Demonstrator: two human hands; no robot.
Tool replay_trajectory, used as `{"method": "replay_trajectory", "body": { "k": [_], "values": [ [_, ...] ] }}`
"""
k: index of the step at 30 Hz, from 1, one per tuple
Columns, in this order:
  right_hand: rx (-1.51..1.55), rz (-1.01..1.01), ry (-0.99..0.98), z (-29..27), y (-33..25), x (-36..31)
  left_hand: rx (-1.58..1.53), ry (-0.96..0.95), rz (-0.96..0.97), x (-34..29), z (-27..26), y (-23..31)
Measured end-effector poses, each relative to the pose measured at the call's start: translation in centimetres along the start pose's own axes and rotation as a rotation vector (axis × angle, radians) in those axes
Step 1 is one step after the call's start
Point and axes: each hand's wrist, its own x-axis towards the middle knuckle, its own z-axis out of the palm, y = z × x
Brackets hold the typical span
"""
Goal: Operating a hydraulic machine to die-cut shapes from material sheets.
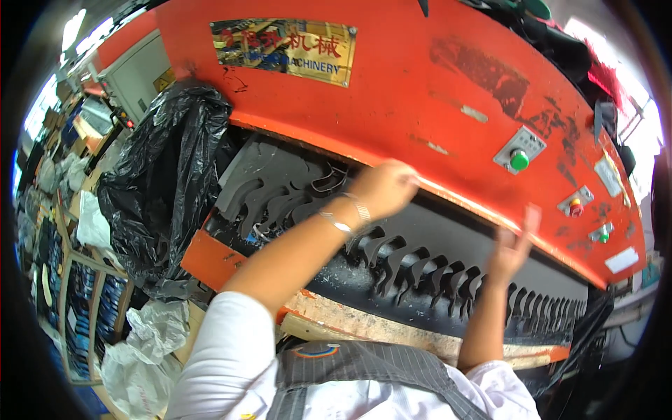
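Note:
My left hand (pixel 383 190) is at the lower edge of the red machine panel (pixel 399 91), above a dark grey sheet. Its fingers are curled closed and slightly blurred; whatever they hold is hidden. Farther right, my right hand (pixel 509 253) hovers over the sheet by the same edge, fingers stretched apart and blurred, nothing visible in it. The dark grey sheet (pixel 455 225) lies on the black machine bed (pixel 350 283), with a row of curved cut-outs along its near side. A thin curved metal outline, perhaps a cutting die (pixel 329 182), sits left of my left wrist.
A large black plastic bag (pixel 164 175) hangs at the machine's left end. The panel carries a green button (pixel 519 160) and a red knob (pixel 575 208). A worn wooden ledge (pixel 392 325) runs along the near side. Shelves with blue pieces (pixel 80 308) stand at left.

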Motion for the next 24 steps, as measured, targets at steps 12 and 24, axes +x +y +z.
{"method": "replay_trajectory", "body": {
  "k": [12, 24],
  "values": [
    [-0.752, 0.151, 0.72, -31.6, 25.3, 18.4, 0.184, -0.073, 0.408, 10.7, 12.5, 16.5],
    [0.245, -0.439, -0.494, -6.5, 1.3, -6.9, 0.282, -0.005, -0.263, -23.8, 11.1, 8.4]
  ]
}}
